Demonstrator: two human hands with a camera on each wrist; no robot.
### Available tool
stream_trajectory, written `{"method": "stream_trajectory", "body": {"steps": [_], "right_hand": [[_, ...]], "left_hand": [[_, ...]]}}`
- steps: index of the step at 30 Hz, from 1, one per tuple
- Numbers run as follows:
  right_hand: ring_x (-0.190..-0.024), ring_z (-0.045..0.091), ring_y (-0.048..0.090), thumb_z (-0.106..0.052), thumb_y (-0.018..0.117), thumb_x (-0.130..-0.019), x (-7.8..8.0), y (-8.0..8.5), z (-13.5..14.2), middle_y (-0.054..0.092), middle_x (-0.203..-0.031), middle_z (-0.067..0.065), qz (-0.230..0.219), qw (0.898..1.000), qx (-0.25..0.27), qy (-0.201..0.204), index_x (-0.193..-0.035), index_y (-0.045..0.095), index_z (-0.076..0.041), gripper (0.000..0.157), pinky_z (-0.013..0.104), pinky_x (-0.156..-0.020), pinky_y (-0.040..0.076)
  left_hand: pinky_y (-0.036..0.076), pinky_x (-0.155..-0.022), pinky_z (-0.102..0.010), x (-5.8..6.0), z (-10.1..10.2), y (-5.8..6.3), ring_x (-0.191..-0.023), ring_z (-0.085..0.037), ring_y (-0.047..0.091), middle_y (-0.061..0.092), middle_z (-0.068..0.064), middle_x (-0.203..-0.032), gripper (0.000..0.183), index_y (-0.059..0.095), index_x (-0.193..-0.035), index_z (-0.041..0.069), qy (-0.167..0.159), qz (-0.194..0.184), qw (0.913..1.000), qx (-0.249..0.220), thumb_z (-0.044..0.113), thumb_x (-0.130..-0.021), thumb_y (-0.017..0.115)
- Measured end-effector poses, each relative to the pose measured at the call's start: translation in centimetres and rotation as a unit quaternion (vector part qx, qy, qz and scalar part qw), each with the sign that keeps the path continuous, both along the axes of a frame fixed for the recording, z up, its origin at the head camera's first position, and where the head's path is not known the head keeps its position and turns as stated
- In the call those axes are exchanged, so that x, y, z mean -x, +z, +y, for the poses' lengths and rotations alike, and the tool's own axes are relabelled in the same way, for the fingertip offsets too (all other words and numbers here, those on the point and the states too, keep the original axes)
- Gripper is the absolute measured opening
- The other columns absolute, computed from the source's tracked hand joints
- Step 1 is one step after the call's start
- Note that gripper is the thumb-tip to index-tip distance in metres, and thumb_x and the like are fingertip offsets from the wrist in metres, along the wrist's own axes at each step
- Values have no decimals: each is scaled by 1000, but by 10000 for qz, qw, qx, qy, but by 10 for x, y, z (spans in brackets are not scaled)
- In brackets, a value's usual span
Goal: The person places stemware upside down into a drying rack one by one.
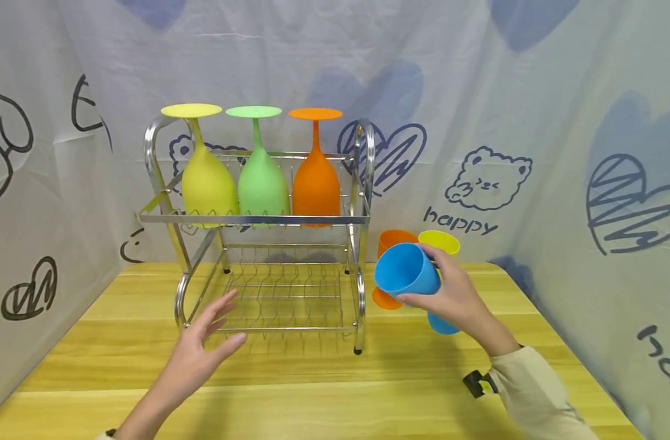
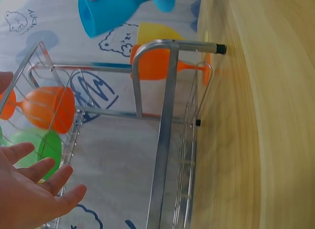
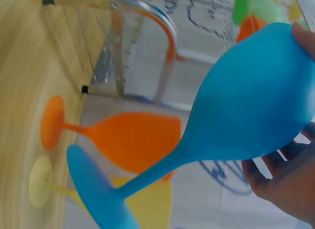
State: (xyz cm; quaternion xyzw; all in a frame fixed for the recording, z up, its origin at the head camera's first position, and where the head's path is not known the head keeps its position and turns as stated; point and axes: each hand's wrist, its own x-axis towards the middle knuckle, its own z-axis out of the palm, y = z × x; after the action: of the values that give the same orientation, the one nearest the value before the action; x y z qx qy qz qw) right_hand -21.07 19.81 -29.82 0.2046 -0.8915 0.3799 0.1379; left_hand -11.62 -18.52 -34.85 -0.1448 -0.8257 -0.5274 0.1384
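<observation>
A blue goblet point(image 1: 408, 272) is gripped round its bowl by my right hand point(image 1: 460, 296), mouth tilted toward the rack and its foot off the table. In the right wrist view the blue goblet point(image 3: 246, 101) shows its whole stem and round foot. My left hand point(image 1: 203, 348) hangs in front of the two-tier metal dish rack point(image 1: 258, 219), fingers spread and holding nothing. Three goblets stand upside down on the rack's upper tier: yellow point(image 1: 208, 186), green point(image 1: 263, 186) and orange point(image 1: 316, 186). The lower tier holds none.
Right of the rack, behind the blue goblet, an orange goblet point(image 1: 386, 298) and a yellow goblet point(image 1: 440, 241) stand upright on the wooden table point(image 1: 291, 391), partly hidden. Printed cloth point(image 1: 477, 91) hangs behind and at both sides.
</observation>
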Motion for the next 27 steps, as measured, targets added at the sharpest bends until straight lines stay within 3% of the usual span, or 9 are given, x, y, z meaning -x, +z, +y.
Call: {"method": "stream_trajectory", "body": {"steps": [11,27], "right_hand": [[-112,37,50,-28,92,-62,-14,-30,-49,55,-126,16,1155,9868,-786,825,-134,49,-3,87,56,-85,51],[-107,31,54,-43,91,-60,-36,-58,-99,59,-121,14,2042,9577,-1682,1131,-129,57,-4,86,51,-87,50]], "left_hand": [[33,-103,-64,6,22,-4,-129,-41,39,40,-19,-145,68,36,-149,15,-183,-287,9994,-90,19,-90,69],[37,-105,-55,20,68,-22,-129,-41,40,41,-20,-144,80,35,-148,6,-677,-814,9941,-233,20,-83,78]]}}
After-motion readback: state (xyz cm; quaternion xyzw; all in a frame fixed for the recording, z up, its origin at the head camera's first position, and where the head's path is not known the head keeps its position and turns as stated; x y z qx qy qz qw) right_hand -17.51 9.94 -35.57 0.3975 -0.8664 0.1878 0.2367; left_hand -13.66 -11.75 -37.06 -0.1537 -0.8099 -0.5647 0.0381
